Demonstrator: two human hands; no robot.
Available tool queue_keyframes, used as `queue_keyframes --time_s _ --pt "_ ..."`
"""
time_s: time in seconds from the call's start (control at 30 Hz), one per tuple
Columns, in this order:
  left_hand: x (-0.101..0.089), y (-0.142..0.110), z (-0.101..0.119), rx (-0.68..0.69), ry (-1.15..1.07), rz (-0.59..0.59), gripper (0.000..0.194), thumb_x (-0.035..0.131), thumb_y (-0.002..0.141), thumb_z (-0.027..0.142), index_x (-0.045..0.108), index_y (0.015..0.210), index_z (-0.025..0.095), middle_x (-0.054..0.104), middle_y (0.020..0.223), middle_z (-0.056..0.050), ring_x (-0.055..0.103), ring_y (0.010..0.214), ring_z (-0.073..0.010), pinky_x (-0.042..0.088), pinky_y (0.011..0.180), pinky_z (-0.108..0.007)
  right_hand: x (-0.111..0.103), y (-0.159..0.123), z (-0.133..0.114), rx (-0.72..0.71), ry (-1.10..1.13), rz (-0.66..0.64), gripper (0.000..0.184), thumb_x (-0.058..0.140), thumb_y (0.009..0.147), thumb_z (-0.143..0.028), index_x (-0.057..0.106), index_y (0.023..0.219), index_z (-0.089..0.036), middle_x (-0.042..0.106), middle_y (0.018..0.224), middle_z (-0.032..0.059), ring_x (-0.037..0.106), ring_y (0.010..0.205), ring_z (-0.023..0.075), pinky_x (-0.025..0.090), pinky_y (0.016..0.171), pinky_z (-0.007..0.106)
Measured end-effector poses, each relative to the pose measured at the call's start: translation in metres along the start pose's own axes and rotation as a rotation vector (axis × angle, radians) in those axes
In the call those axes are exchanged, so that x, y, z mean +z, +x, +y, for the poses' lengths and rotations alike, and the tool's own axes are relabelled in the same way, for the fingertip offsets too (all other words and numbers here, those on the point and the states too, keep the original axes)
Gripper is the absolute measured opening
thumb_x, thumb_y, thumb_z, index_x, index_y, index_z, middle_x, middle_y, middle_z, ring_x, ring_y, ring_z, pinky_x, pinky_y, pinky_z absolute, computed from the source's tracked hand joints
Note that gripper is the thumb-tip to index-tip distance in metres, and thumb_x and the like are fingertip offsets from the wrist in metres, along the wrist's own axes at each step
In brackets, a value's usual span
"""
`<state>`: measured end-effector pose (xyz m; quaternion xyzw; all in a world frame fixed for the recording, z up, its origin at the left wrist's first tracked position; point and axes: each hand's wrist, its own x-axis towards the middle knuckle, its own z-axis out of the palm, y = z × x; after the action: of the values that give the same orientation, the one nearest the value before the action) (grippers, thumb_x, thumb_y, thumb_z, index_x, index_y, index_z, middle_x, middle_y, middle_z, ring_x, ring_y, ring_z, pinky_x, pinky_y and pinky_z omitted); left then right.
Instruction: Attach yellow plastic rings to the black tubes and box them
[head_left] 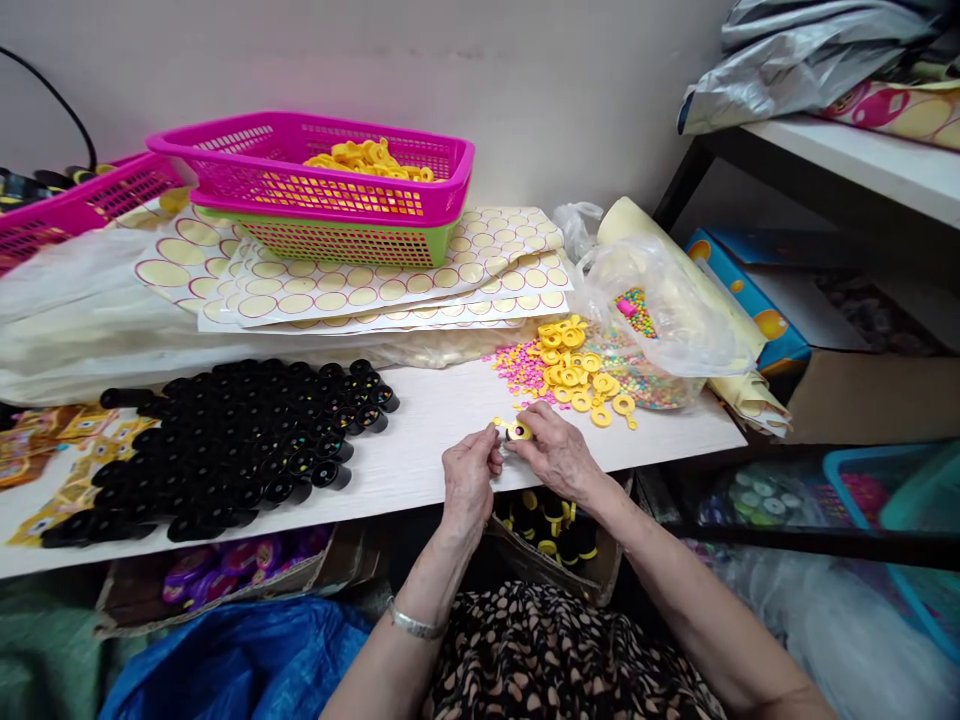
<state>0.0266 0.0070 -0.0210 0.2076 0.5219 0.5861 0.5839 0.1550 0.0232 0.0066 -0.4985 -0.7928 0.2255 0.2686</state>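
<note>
Over the front part of the white table, my right hand (553, 447) is closed on a small round yellow-topped piece (517, 431) with a darker spot at its centre. My left hand (470, 468) is beside it, thumb and fingers pinched together close to that piece. What the left fingertips hold, if anything, is too small to make out. Just beyond my hands lie a pile of yellow plastic rings with small tabs (570, 372) and scattered pink and yellow beads (519, 368). Many black cups (247, 440) stand packed together on the left, some with coloured bits inside.
A pink basket (315, 185) of yellow parts sits in a green one (345, 240) on sticker sheets (517, 255). A plastic bag of beads (652, 350) lies at right. Below the table edge is a box of black-and-yellow pieces (551, 530); a shelf (862, 165) rises right.
</note>
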Motion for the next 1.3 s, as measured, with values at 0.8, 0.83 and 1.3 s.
queue_keyframes --time_s 0.8,0.83,1.3 --pt "0.018 0.011 -0.003 -0.025 0.145 -0.02 0.034 0.073 0.057 0.041 0.054 0.057 0.013 0.047 0.039 0.006 0.038 0.032 -0.0054 0.029 0.032 -0.018 0.036 0.006 -0.003 0.738 1.139 0.18 0.025 0.062 0.069 -0.039 0.056 0.072 -0.015 0.054 0.045 -0.0036 0.051 0.033 0.0099 0.039 0.029 0.017" --pt "0.017 0.012 -0.003 -0.03 0.156 -0.023 0.035 0.072 0.057 0.042 0.054 0.056 0.013 0.046 0.038 0.006 0.038 0.032 -0.0055 0.029 0.032 -0.018 0.037 0.006 -0.003 0.743 1.139 0.178 0.025 0.061 0.069 -0.039 0.055 0.072 -0.015 0.054 0.044 -0.0037 0.051 0.033 0.01 0.039 0.029 0.017" --pt "0.014 -0.002 -0.006 0.218 0.45 -0.05 0.036 0.06 0.067 0.047 0.059 0.055 0.014 0.05 0.049 0.002 0.044 0.045 -0.009 0.031 0.043 -0.021 0.036 -0.006 -0.009 0.719 1.119 0.289 0.027 0.06 0.069 -0.041 0.049 0.064 -0.017 0.046 0.037 -0.0073 0.04 0.026 0.0058 0.028 0.025 0.013"
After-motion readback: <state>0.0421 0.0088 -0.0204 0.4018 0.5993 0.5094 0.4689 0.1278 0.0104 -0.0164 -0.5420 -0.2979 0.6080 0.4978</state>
